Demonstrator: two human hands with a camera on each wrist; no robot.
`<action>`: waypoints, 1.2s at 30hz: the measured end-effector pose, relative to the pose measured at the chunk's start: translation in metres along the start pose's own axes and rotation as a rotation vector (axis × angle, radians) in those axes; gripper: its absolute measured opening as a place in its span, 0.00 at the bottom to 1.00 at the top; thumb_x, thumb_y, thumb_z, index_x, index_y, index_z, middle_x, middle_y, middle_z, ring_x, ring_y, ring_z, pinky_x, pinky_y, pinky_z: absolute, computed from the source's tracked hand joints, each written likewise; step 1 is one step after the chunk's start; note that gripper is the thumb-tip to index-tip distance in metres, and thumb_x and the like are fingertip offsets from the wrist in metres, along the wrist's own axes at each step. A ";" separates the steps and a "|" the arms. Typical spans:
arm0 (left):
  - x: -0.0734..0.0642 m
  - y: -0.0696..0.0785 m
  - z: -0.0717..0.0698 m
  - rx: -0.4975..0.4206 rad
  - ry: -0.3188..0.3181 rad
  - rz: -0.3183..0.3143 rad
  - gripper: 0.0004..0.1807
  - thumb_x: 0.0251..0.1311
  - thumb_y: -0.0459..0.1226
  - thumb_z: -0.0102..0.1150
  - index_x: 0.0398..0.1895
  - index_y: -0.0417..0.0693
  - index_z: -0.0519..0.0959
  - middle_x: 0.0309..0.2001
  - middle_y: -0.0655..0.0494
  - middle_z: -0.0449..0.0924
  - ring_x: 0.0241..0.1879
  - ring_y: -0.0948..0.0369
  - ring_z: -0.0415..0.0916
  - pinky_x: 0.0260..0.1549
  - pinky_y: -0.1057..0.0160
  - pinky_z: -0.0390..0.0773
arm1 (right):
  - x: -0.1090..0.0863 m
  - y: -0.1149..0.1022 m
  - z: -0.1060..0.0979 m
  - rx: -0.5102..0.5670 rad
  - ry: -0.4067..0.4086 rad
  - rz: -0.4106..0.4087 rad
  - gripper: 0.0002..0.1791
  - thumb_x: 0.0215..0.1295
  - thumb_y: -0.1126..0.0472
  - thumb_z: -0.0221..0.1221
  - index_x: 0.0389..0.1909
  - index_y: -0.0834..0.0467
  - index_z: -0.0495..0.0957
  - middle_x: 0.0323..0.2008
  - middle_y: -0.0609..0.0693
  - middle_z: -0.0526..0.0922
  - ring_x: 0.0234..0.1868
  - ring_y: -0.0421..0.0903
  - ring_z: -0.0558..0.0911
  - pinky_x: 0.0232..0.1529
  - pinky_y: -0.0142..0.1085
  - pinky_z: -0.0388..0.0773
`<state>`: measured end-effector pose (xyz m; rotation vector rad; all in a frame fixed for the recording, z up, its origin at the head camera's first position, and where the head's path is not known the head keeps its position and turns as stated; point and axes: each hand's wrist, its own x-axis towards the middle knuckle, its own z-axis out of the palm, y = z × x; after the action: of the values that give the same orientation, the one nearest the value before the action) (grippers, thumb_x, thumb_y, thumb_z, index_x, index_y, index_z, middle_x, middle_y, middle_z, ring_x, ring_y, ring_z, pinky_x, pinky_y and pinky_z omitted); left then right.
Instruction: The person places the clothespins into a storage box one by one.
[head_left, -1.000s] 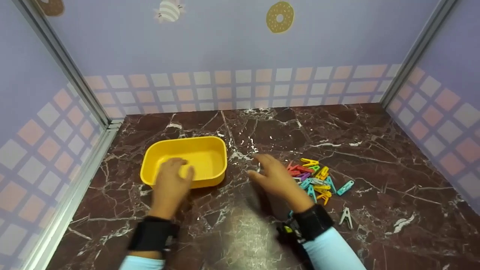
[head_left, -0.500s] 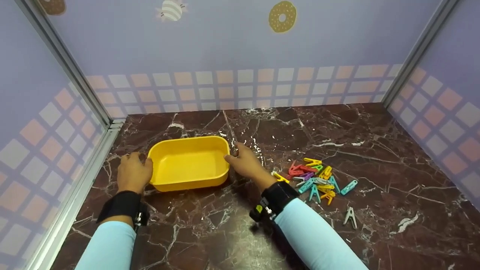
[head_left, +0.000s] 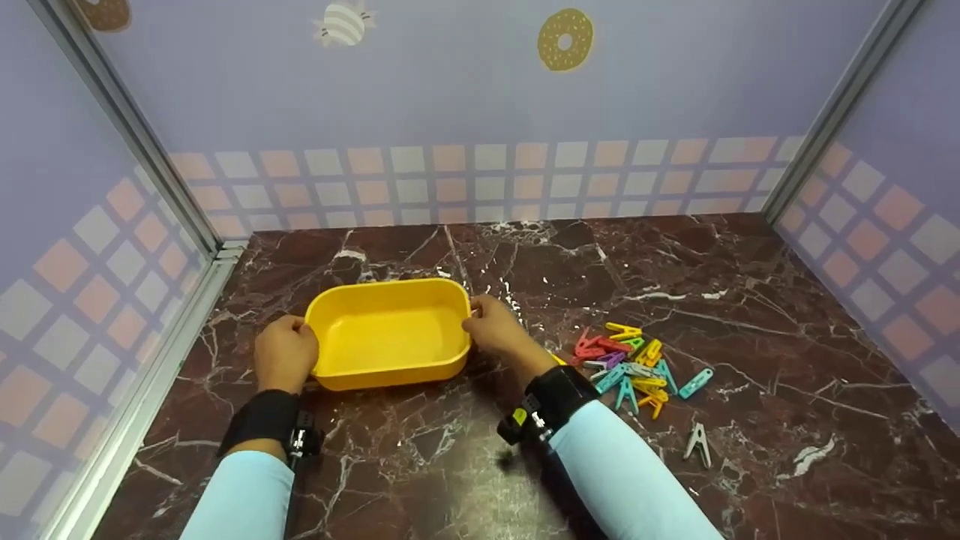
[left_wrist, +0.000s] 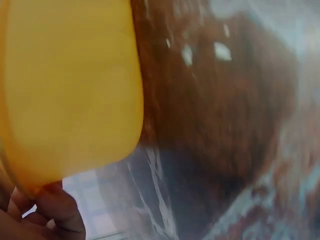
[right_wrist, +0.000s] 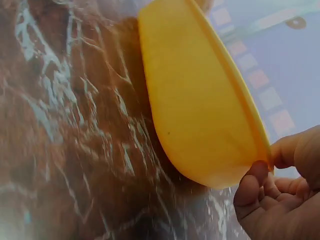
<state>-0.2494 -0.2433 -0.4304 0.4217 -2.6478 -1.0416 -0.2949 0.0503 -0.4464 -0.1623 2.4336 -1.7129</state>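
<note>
A yellow plastic basin (head_left: 390, 337) with rounded corners holds nothing and sits left of the middle in the head view. My left hand (head_left: 286, 351) grips its left rim, the thumb bent over the edge. On the opposite end my right hand (head_left: 496, 327) pinches the right rim. In the left wrist view the fingers (left_wrist: 60, 207) curl at the bottom edge of the basin (left_wrist: 75, 90). The right wrist view shows thumb and fingers (right_wrist: 255, 182) closed on the rim of the basin (right_wrist: 205, 100).
A heap of coloured clothespins (head_left: 634, 367) lies right of the right forearm. A teal clothespin (head_left: 696, 383) and a white clothespin (head_left: 697, 444) lie apart from it. Walls with a checked border (head_left: 487, 176) stand around the dark marbled tabletop (head_left: 757, 330).
Both hands moved to the basin's two ends, the left from over it and the right from beside the clothespins. They now grip the rim, and the basin has shifted slightly right.
</note>
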 end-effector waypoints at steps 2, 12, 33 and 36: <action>-0.003 0.004 0.001 -0.002 -0.020 0.007 0.17 0.68 0.33 0.45 0.49 0.30 0.80 0.45 0.32 0.80 0.43 0.40 0.77 0.43 0.44 0.75 | -0.002 0.005 -0.005 0.047 0.010 0.015 0.18 0.58 0.74 0.53 0.50 0.74 0.69 0.30 0.53 0.73 0.24 0.43 0.74 0.21 0.29 0.72; -0.024 0.029 0.018 -0.010 -0.078 -0.006 0.16 0.62 0.33 0.47 0.43 0.31 0.82 0.41 0.36 0.82 0.40 0.42 0.78 0.41 0.46 0.75 | -0.025 0.028 -0.044 0.148 -0.060 0.090 0.16 0.58 0.74 0.53 0.47 0.70 0.64 0.28 0.53 0.71 0.18 0.41 0.69 0.20 0.33 0.66; -0.055 0.076 0.077 -0.013 -0.118 0.073 0.12 0.65 0.32 0.48 0.41 0.36 0.81 0.40 0.39 0.82 0.39 0.43 0.79 0.37 0.46 0.77 | -0.057 0.061 -0.128 0.149 -0.078 0.100 0.19 0.63 0.71 0.51 0.53 0.72 0.63 0.36 0.59 0.73 0.27 0.47 0.77 0.25 0.32 0.77; -0.056 0.079 0.079 -0.048 -0.121 0.085 0.12 0.65 0.32 0.49 0.41 0.36 0.81 0.39 0.39 0.83 0.37 0.45 0.79 0.37 0.48 0.77 | -0.058 0.059 -0.136 0.129 -0.102 0.088 0.19 0.63 0.71 0.51 0.53 0.72 0.62 0.35 0.58 0.73 0.26 0.46 0.77 0.25 0.32 0.76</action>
<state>-0.2386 -0.1197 -0.4390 0.2402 -2.7130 -1.1352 -0.2638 0.2069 -0.4531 -0.1208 2.2164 -1.7711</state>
